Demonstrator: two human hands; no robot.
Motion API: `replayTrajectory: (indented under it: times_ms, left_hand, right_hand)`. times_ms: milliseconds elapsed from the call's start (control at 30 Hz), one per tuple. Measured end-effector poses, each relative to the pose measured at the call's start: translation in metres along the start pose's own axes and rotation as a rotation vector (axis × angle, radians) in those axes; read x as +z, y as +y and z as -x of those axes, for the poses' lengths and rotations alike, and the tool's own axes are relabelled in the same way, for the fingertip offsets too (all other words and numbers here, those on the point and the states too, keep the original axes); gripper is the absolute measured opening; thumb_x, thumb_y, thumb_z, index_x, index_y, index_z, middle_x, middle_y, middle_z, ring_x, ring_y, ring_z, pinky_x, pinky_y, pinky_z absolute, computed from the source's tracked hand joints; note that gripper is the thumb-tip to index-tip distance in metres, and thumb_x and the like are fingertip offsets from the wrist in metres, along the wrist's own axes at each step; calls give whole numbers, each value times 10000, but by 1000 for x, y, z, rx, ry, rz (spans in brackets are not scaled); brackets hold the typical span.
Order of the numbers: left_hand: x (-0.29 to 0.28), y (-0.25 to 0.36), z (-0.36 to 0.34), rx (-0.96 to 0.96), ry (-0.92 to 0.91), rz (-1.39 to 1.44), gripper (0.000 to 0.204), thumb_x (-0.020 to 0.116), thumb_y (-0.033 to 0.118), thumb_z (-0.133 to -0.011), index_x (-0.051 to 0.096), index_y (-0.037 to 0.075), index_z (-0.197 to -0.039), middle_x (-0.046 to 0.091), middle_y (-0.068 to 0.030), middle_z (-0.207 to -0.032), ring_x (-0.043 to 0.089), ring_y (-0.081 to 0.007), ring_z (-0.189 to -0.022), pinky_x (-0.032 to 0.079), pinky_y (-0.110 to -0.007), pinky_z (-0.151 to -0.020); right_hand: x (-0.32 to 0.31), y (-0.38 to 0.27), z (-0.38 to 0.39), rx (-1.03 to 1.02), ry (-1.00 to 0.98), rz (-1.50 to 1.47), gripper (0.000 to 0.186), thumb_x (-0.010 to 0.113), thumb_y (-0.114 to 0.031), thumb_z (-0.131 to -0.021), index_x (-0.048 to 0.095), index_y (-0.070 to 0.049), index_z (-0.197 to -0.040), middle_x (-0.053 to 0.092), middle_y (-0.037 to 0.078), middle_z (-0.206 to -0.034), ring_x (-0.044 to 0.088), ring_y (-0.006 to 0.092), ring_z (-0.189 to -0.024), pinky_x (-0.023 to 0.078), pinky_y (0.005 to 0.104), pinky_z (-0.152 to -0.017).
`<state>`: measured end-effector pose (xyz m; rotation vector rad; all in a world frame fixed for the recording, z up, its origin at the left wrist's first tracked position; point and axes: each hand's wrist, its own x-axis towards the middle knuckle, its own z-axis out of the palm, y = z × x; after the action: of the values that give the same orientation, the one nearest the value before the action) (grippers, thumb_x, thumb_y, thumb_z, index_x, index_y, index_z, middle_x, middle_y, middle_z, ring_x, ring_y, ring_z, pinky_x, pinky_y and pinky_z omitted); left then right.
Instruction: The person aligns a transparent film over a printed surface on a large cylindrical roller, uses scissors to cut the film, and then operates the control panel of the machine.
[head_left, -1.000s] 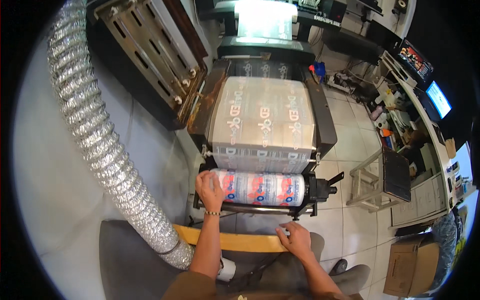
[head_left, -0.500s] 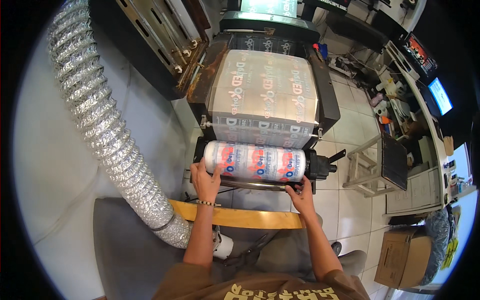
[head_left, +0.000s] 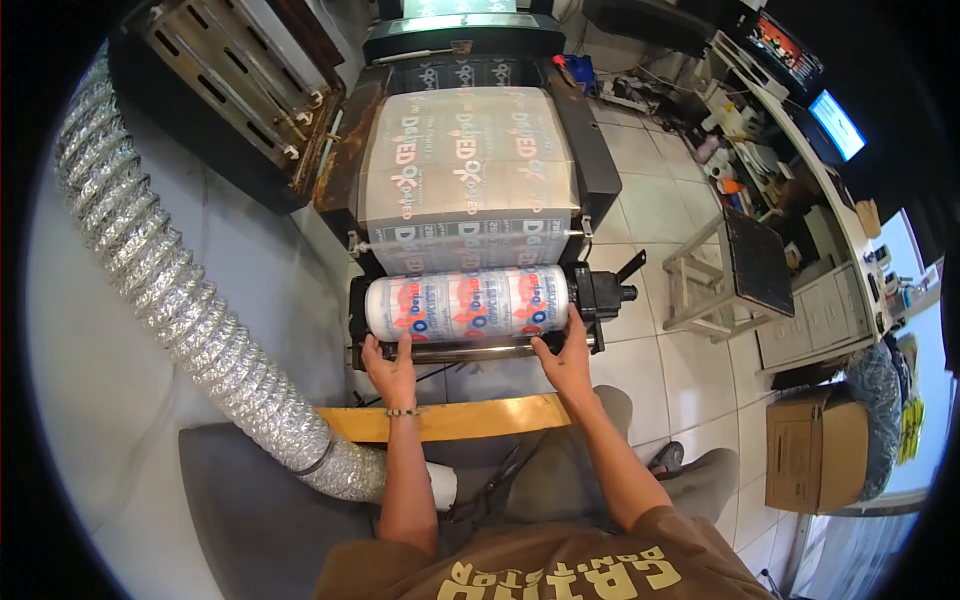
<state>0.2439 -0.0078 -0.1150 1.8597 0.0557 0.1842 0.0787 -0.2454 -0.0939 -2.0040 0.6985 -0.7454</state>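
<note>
A thick roll of clear printed film (head_left: 466,305), marked in red, blue and white, lies across the front of a dark machine. My left hand (head_left: 391,372) is at the roll's near lower edge by its left end, thumb and fingers apart. Against the near right end rests my right hand (head_left: 566,358), its index finger reaching up along the roll's end and the thumb spread away. Neither hand is wrapped round the roll. From the machine's top, a sheet of the same printed film (head_left: 468,150) runs down to the roll. Just below it is a shiny metal bar (head_left: 470,352).
A silver flexible duct (head_left: 190,270) curves down the left side. A yellow wooden strip (head_left: 450,418) lies before my lap. A black clamp-like fitting (head_left: 602,292) sits at the roll's right end. Rightward stand a wooden stool (head_left: 735,265), a cardboard box (head_left: 818,450) and a cluttered desk.
The print on the roll has shifted, so the roll has turned. My left hand has moved from the left end to below the near edge; my right index finger reaches higher. The whole view has shifted.
</note>
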Motion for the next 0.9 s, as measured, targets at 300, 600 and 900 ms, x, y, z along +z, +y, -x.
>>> replayTrajectory:
  times_ms: [300, 600, 900]
  left_hand:
    - [2, 31, -1, -186, -147, 343, 612, 755, 195, -881, 434, -54, -1338, 509, -129, -1357, 521, -193, -1204, 424, -345, -1022]
    - [-1, -2, -10, -152, -203, 206, 657, 797, 311, -833, 457, -14, -1292, 512, -141, -1340, 522, -203, -1148, 412, -332, -951]
    - [2, 23, 1, -245, -180, 163, 665, 811, 415, -793, 480, 56, -1244, 561, -57, -1262, 541, -69, -757, 367, -198, -584]
  right_hand:
    - [-6, 7, -2, -1, -19, 9, 879, 776, -131, -783, 260, 78, -1464, 414, 268, -1391, 441, 358, -1304, 359, 409, -1104]
    - [-19, -4, -2, -8, -67, 77, 906, 771, -195, -774, 247, 53, -1471, 455, 259, -1235, 479, 432, -1154, 411, 442, -1013]
    - [-18, -1, 0, -5, -24, 4, 1000, 815, -227, -719, 228, 68, -1473, 439, 264, -1237, 463, 426, -1176, 406, 440, -1020]
